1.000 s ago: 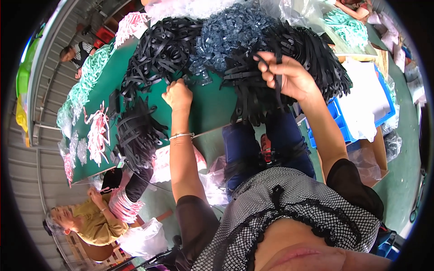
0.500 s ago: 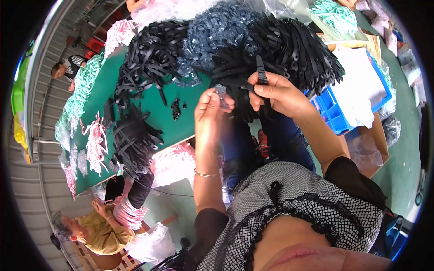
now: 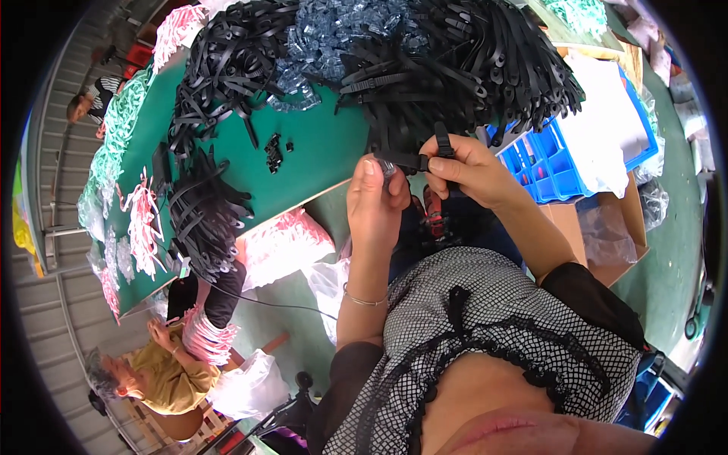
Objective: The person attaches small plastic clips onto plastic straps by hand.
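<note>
My left hand (image 3: 373, 199) pinches a small clear plastic buckle (image 3: 387, 167) between thumb and fingertips, and the fingers partly cover it. My right hand (image 3: 472, 173) is closed on a black ridged strap (image 3: 443, 139), one end of which stands up above the fingers. Part of the strap stretches left and meets the buckle; whether it passes through cannot be made out. Just beyond my hands lies a large pile of black straps (image 3: 516, 64) on the green table (image 3: 318, 144). Beside that pile is a heap of clear bluish buckles (image 3: 341, 38).
More black straps (image 3: 227, 76) and a few small black pieces (image 3: 273, 152) lie on the table's left part. A blue compartment tray (image 3: 550, 163) stands at right above a cardboard box (image 3: 607, 235). A seated person (image 3: 163, 371) works at lower left, near pink-and-white straps (image 3: 284, 243).
My hands have come together, bringing the buckle against the strap. The table and piles have shifted up and left in the view.
</note>
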`<action>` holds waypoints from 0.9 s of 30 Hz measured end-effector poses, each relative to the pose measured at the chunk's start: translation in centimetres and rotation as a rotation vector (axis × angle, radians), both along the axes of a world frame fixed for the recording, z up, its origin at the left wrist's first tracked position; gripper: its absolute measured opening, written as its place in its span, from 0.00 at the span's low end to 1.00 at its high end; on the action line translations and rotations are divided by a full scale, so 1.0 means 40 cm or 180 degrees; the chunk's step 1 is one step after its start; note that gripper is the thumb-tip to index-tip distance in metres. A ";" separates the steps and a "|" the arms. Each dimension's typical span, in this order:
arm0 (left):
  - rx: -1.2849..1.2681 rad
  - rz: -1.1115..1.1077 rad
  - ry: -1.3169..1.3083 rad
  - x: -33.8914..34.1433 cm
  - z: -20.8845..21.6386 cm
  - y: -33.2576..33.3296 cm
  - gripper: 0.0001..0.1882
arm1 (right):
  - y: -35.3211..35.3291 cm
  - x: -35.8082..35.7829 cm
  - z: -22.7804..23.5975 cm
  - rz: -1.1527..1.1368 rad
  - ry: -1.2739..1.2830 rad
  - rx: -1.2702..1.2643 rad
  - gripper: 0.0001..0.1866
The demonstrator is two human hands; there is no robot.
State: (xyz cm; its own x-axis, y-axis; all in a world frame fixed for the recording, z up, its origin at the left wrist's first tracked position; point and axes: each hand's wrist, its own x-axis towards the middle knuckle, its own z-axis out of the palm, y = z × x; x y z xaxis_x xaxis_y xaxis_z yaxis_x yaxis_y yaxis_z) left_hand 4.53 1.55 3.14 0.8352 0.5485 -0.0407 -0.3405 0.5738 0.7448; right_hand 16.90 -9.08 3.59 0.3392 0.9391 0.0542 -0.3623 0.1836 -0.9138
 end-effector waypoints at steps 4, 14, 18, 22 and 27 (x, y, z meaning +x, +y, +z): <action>-0.0150 -0.0010 -0.0017 -0.005 0.006 -0.008 0.16 | -0.010 0.000 -0.005 0.0113 0.0284 -0.0219 0.09; -0.0525 -0.0366 -0.0339 -0.015 -0.010 -0.010 0.15 | -0.012 0.001 -0.007 0.0215 0.0308 -0.0559 0.08; -0.0479 -0.0403 -0.0266 -0.012 -0.020 -0.022 0.15 | -0.010 -0.002 -0.006 0.0190 0.0229 -0.0443 0.07; -0.0374 -0.0230 -0.0017 -0.012 -0.015 -0.017 0.14 | -0.006 -0.006 -0.010 -0.0193 -0.0458 -0.0246 0.07; 0.2227 0.0565 0.1049 -0.013 -0.046 -0.017 0.09 | 0.009 -0.018 -0.001 -0.1070 -0.2655 0.0204 0.09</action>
